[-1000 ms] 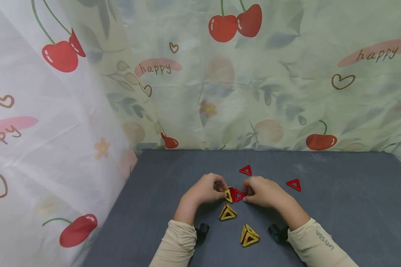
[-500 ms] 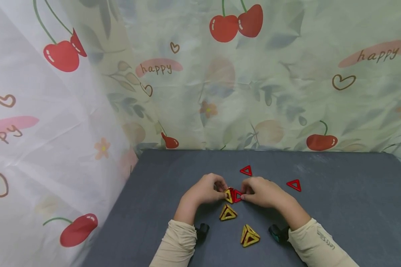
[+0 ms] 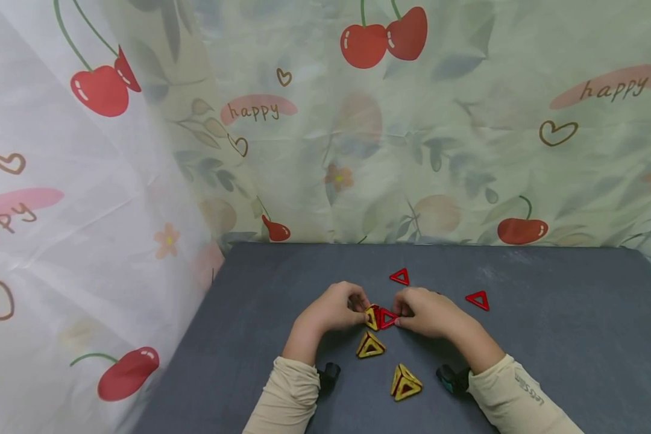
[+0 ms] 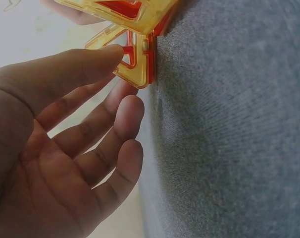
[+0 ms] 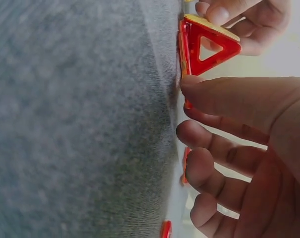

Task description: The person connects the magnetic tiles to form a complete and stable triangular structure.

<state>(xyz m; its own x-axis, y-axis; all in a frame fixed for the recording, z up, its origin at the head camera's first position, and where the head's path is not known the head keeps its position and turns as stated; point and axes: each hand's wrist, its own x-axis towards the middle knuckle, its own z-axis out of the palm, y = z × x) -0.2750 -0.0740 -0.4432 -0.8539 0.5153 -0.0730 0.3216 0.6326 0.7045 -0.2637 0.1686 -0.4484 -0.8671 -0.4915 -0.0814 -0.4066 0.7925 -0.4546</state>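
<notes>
Though gray, tabletop (image 3: 564, 343) under 2 hands (image 3: 333, 308) (image 3: 431, 312), cherry-print backdrop (image 3: 304, 150)

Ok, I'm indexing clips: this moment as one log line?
left hand: pinches hollow yellow plastic triangle; right hand: pinches hollow red plastic triangle; two loose red plastic triangles: on grey table

Open tabletop (image 3: 569, 349) runs wide to the left of the left hand (image 3: 333, 306) and out to the right of the right hand (image 3: 428, 310), where only a stray red triangle (image 3: 486, 301) sits. Between the fingertips, the held yellow triangle (image 4: 141, 64) and held red triangle (image 3: 382, 319) fill the gap. Coming from the near edge between the forearms, the small pyramid (image 3: 371, 354) and nearer pyramid (image 3: 408, 393) obstruct, and both wrist cameras (image 3: 330, 374) jut inward. A far red triangle (image 3: 406, 277) crowds the right knuckles; its exact clearance is hard to judge. Beyond, the cherry-print curtain (image 3: 304, 157) bounds the far edge.
</notes>
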